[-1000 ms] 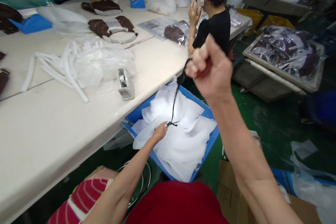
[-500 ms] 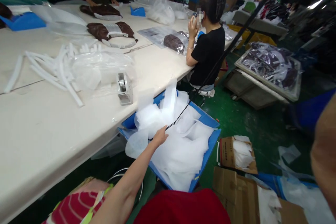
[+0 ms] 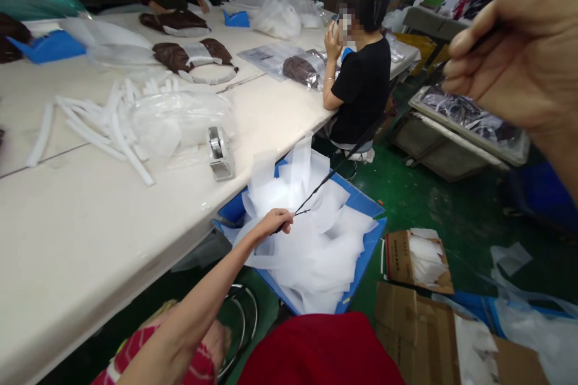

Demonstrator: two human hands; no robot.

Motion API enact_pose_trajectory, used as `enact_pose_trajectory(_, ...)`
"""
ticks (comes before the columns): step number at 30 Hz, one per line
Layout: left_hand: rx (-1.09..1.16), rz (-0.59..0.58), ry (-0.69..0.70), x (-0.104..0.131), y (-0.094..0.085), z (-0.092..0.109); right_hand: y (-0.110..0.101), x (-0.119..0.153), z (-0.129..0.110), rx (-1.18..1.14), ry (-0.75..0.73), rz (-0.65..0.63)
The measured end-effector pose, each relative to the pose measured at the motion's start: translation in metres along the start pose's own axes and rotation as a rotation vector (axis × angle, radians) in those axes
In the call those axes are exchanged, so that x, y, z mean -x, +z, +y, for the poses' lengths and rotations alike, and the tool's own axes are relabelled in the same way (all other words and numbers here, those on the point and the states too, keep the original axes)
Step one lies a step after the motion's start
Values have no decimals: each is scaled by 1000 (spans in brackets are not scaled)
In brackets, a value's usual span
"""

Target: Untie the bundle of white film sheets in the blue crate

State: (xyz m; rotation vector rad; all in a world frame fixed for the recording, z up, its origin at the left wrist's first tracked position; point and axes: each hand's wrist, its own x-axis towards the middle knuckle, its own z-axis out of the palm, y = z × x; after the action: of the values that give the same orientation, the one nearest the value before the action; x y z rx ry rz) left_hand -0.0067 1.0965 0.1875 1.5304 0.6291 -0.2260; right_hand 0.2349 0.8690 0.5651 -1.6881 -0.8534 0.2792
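A thin black cord (image 3: 320, 185) stretches up and to the right from my left hand (image 3: 276, 221), which is closed around one end. A short loose tail of it sticks out beside the fingers. My right hand (image 3: 501, 54) is raised close to the camera at the upper right, its fingers pinched on a dark strand that looks like the cord's other end; the stretch near it is blurred. Below my left hand stands a blue bin (image 3: 366, 252) heaped with white translucent sheets (image 3: 311, 252). My left hand is above these sheets.
Left is a long white table (image 3: 180, 210) holding a tape dispenser (image 3: 220, 153), white foam strips (image 3: 117, 126) and brown bundles (image 3: 194, 54). A seated person (image 3: 363, 66) in black is at its edge. A cart (image 3: 456, 144) and cardboard boxes (image 3: 406, 325) stand right.
My right hand has come into fuller view at the upper right, and the cord's far end is lower. My left hand has turned and shifted slightly right and up in the picture.
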Motion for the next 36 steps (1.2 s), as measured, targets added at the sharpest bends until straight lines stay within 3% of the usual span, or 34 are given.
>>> enact_pose_trajectory(3, 136, 34, 42, 18, -18, 23, 23, 12, 16, -144, 161, -96)
enact_pose_trajectory(7, 165, 34, 62, 37, -40, 54, 37, 23, 29, -115, 175, -195)
enact_pose_trajectory(10, 130, 22, 100, 48, -47, 72, 44, 26, 37, -94, 257, -220)
enact_pose_trajectory(14, 154, 116, 192, 58, -48, 84, 63, 28, 59, -71, 340, -213)
enact_pose_trajectory(16, 109, 125, 169, 61, -49, 86, 73, 27, 79, 83, 333, -212)
enact_pose_trajectory(20, 43, 196, 243, 67, -55, 87, 90, 21, 122, 784, 212, -209)
enact_pose_trajectory(22, -14, 182, 249, 69, -58, 89, 105, 20, 140, 941, 163, -279)
enact_pose_trajectory(25, -37, 153, 251, 71, -55, 94, 146, 24, 159, 860, 63, -529)
enact_pose_trajectory(28, -9, 145, 295, 76, -48, 102, 200, 33, 171, 534, -86, -828)
enact_pose_trajectory(31, 36, 120, 317, 84, -48, 110, 237, 38, 179, 365, -61, -1000)
enact_pose_trajectory(33, 56, 136, 297, 90, -56, 109, 242, 35, 185, 400, 7, -1014)
enact_pose_trajectory(36, -39, 160, 167, 98, -73, 94, 222, 20, 194, 538, 92, -976)
